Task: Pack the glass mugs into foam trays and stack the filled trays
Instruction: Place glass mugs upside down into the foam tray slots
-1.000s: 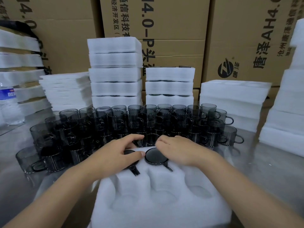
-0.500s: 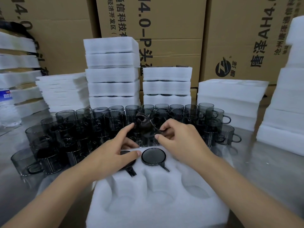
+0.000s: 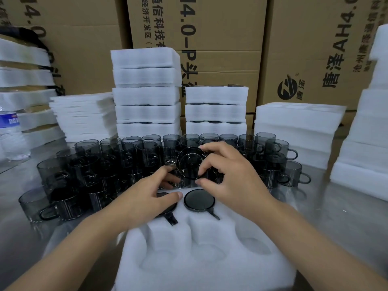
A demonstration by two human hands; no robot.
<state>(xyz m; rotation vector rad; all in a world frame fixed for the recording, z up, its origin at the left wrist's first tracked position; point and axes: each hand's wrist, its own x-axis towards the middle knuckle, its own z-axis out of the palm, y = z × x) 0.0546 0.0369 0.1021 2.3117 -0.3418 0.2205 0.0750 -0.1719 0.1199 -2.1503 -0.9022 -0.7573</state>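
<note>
Though smoky-dark, mug [image 3: 186, 162] translucent, tilted.

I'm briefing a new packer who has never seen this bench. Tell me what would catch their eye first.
A crowd of dark mugs fills the middle of the table, with white foam stacks and cardboard boxes behind. In front, the right hand grips a tilted mug near the foam tray's far edge, while the left hand rests on a seated mug in its far row.
</note>
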